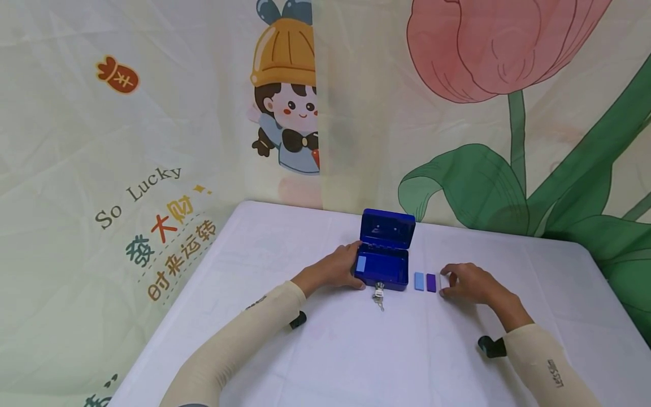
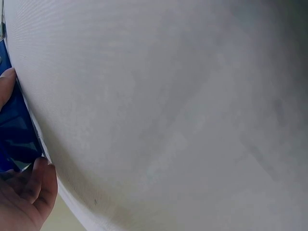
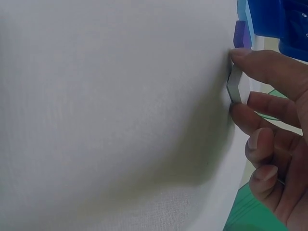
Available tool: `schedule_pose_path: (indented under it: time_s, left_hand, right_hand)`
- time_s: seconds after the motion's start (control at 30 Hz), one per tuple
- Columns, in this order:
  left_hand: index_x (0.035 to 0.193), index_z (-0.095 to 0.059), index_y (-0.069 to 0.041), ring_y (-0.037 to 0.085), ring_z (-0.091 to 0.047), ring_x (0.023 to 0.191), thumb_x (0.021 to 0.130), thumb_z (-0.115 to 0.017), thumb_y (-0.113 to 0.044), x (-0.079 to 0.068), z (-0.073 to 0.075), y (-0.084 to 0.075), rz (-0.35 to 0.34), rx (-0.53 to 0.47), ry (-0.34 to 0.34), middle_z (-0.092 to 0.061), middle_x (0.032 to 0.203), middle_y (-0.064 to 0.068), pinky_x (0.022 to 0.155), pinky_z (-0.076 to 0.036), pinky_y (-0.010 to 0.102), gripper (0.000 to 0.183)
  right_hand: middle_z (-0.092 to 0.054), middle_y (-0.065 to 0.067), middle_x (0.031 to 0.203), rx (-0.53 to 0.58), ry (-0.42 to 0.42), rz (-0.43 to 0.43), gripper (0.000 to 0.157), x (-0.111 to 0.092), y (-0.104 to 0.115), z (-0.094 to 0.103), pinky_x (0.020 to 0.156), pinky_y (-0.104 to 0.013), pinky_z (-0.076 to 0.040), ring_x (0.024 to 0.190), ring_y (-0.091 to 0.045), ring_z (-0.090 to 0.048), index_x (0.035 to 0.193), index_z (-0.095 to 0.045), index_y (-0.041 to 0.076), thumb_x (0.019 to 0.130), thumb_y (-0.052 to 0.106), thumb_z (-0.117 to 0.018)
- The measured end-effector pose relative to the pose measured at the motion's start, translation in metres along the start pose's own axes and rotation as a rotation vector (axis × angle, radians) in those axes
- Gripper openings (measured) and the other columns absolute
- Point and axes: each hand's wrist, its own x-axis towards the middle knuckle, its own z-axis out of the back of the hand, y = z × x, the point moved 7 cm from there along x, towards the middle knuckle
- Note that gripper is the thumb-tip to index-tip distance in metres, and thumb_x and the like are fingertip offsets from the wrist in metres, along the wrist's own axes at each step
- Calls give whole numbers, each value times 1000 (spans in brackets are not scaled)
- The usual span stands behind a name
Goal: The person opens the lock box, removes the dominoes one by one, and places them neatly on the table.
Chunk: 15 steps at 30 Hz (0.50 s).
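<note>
A blue metal cash box [image 1: 383,284] stands on the table with its lid [image 1: 387,229] raised. My left hand [image 1: 339,267] grips the box's left side, thumb at the front corner and fingers toward the back. A light blue block [image 1: 361,264] lies inside, at the left. Keys [image 1: 378,295] hang from the front lock. To the right of the box, a light blue block [image 1: 419,281] and a purple block [image 1: 431,282] lie side by side. Beside the purple one, my right hand [image 1: 470,284] pinches a white block [image 3: 234,85] between thumb and finger.
The table [image 1: 356,350] has a white cover. Behind it hangs a printed cloth [image 1: 356,113] with a tulip and a cartoon figure. Dark wrist-camera mounts [image 1: 491,346] stick out from both sleeves, low over the table.
</note>
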Motion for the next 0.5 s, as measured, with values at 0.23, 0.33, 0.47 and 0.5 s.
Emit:
schedule_pose_path:
  time_s: [0.23, 0.33, 0.47, 0.5]
  left_hand:
    - [159, -14, -6, 30, -39, 143, 77, -85, -46, 1, 1, 1, -16, 27, -12, -41, 155, 17, 119, -34, 43, 116]
    - [159, -14, -6, 30, -40, 142, 77, -86, -46, 1, 1, 2, -14, 23, -10, -41, 155, 17, 119, -34, 43, 116]
    - [159, -14, -5, 30, -40, 142, 77, -85, -46, 1, 0, 2, -15, 24, -8, -41, 155, 18, 119, -34, 43, 116]
    - [159, -14, -5, 30, -40, 142, 77, -85, -46, 1, 0, 2, -14, 25, -7, -40, 156, 18, 119, -34, 43, 116]
  right_hand:
    - [-68, -5, 95, 4, 3, 15, 54, -1, 1, 3, 82, -46, -56, 87, -21, -60, 124, -65, 4, 82, 31, -84]
    - [-68, -5, 96, 1, 3, 14, 56, -2, 1, 4, 82, -47, -57, 88, -21, -61, 125, -64, 4, 81, 33, -84]
    - [-69, -7, 98, 7, 3, 13, 59, -3, 3, 7, 82, -47, -56, 89, -22, -62, 128, -63, 4, 81, 32, -84]
    - [-69, -7, 98, 6, 2, 13, 59, -2, 4, 8, 82, -47, -56, 89, -22, -62, 128, -63, 4, 82, 32, -84]
